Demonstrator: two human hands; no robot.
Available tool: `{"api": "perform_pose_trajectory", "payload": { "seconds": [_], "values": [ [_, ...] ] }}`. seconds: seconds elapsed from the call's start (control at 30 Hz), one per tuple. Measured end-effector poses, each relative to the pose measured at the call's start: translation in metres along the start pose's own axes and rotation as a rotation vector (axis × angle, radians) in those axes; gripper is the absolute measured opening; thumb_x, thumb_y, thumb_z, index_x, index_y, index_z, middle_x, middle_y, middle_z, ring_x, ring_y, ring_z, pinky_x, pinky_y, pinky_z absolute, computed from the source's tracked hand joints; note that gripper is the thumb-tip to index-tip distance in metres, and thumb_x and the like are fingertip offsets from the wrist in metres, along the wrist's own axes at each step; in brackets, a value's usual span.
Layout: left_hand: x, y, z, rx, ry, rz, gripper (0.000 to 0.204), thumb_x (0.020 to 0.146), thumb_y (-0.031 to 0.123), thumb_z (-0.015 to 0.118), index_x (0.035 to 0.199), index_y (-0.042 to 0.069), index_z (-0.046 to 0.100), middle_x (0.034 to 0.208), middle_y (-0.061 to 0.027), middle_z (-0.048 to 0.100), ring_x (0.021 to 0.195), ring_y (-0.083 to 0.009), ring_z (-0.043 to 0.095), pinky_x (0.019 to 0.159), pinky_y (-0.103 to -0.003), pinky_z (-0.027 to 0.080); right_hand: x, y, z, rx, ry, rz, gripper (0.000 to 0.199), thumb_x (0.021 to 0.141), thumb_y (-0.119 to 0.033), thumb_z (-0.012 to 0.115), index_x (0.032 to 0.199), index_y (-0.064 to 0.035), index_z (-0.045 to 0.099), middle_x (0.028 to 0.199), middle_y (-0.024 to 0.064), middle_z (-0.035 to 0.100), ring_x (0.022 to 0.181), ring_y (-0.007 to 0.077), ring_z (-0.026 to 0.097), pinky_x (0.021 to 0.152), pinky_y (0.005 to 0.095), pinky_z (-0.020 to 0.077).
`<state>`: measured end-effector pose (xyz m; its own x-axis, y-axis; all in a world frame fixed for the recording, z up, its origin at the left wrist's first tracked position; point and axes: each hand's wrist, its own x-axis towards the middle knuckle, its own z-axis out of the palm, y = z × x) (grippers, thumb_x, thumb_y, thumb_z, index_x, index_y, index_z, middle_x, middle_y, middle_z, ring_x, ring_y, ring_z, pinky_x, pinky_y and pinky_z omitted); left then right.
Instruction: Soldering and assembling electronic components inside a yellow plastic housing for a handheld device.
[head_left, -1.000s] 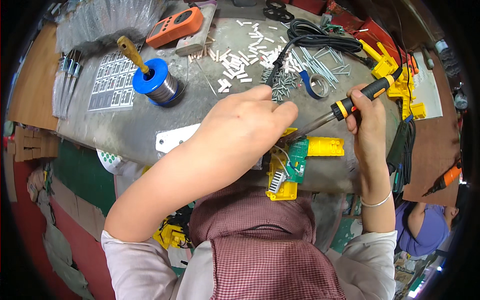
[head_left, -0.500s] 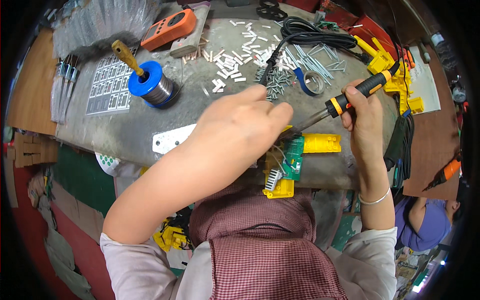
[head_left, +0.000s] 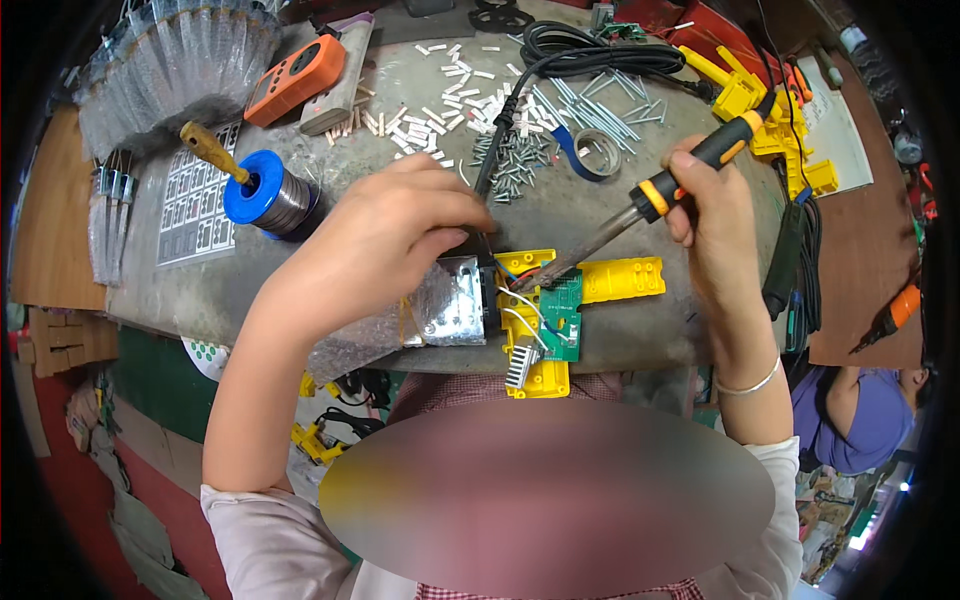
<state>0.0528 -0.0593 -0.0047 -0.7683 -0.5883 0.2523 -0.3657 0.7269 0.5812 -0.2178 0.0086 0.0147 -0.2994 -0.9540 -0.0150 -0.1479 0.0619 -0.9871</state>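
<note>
My right hand (head_left: 712,195) grips the black and orange handle of a soldering iron (head_left: 655,195). Its dark tip reaches down to wires at the upper edge of a green circuit board (head_left: 562,320). The board lies across a yellow plastic housing (head_left: 622,280), with white, red and blue wires and a finned metal heat sink (head_left: 519,366) beside it. My left hand (head_left: 410,215) is pinched closed just up and left of the housing, next to the end of a black cable (head_left: 487,170). What sits between its fingertips is too small to make out.
A blue solder spool (head_left: 255,195) holding a wooden-handled tool stands left. An orange meter (head_left: 297,80), white strips (head_left: 425,125), screws (head_left: 517,165), blue tape (head_left: 580,155) and coiled cable (head_left: 590,55) lie beyond. More yellow housings (head_left: 760,110) lie right. Another person (head_left: 855,420) is at far right.
My left hand has drawn back to the left, uncovering the housing's upper part and a shiny silver piece. The soldering iron's tip has shifted left and slightly down. The view has moved a little.
</note>
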Motion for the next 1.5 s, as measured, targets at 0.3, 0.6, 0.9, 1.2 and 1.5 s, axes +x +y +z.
{"api": "perform_pose_trajectory", "payload": {
  "seconds": [0.3,0.6,0.9,1.2,1.5],
  "values": [
    [0.019,0.001,0.010,0.176,-0.190,0.150,0.026,0.071,-0.003,0.066,0.096,0.003,0.071,0.090,-0.0091,0.068,0.093,-0.0283,0.060,0.083,-0.039,0.049,0.002,-0.007,-0.029,0.029,0.093,-0.090,0.028,0.091,-0.030,0.063,0.098,-0.0042,0.058,0.068,-0.0040,0.049,0.050,0.0014,0.042,0.045,0.0177,0.0282],
    [0.036,-0.001,0.007,-0.351,-0.330,-0.022,0.014,0.076,0.001,0.071,0.089,0.000,0.067,0.085,-0.0103,0.065,0.080,-0.0277,0.063,0.075,-0.035,0.050,0.002,-0.001,-0.028,-0.004,0.033,0.018,0.024,0.091,-0.030,0.062,0.094,-0.0063,0.058,0.060,-0.0051,0.049,0.049,0.0007,0.041,0.044,0.0184,0.0277],
    [0.046,0.013,0.021,-0.281,-0.436,0.085,0.014,0.074,0.007,0.073,0.082,0.000,0.063,0.082,-0.0119,0.062,0.081,-0.0318,0.061,0.071,-0.039,0.048,0.005,0.007,-0.034,-0.007,-0.074,0.041,0.022,0.094,-0.026,0.058,0.095,-0.0046,0.055,0.065,-0.0017,0.051,0.046,0.0014,0.040,0.042,0.0176,0.0272],
    [0.045,0.014,0.018,-0.288,-0.472,0.041,0.012,0.071,0.006,0.069,0.079,0.000,0.062,0.079,-0.0116,0.061,0.075,-0.0299,0.059,0.069,-0.038,0.048,0.003,0.001,-0.030,0.057,-0.061,0.051,0.021,0.092,-0.026,0.062,0.091,-0.0054,0.058,0.059,-0.0039,0.048,0.049,0.0024,0.041,0.045,0.0203,0.0268],
    [0.046,0.015,0.015,-0.372,-0.437,0.030,0.013,0.074,0.004,0.075,0.084,0.000,0.069,0.081,-0.0105,0.067,0.075,-0.0272,0.063,0.070,-0.037,0.049,0.000,-0.003,-0.028,0.067,-0.038,0.046,0.024,0.092,-0.028,0.061,0.094,-0.0045,0.055,0.067,-0.0029,0.049,0.047,0.0005,0.039,0.042,0.0180,0.0255]
  ]
}}
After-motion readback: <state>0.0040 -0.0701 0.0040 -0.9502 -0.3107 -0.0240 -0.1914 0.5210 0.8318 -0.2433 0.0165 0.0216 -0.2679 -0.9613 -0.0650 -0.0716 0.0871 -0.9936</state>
